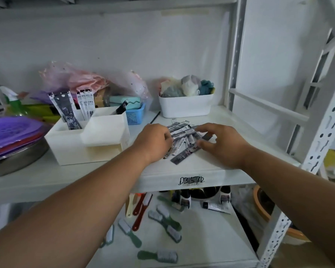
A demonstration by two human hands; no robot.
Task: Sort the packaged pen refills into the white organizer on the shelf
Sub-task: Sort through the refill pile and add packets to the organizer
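A loose pile of packaged pen refills (184, 141) lies on the white shelf (201, 169), right of the white organizer (85, 144). My left hand (153, 141) rests at the pile's left edge, its fingers curled onto several packets. My right hand (222, 142) hovers over the pile's right side, with thumb and fingers bent around the end of a dark packet (206, 136). The organizer's back compartments hold upright refill packets: dark ones (65, 108) at the left, white ones (86, 104) in the middle, and a black one (122, 107) at the right.
A white bin (186, 106) of cloths stands behind the pile. A blue basket (134, 117) sits behind the organizer, and purple lids on a metal basin (14, 149) at the left. A white metal upright (323, 128) borders the right. Brushes (162, 219) lie on the lower shelf.
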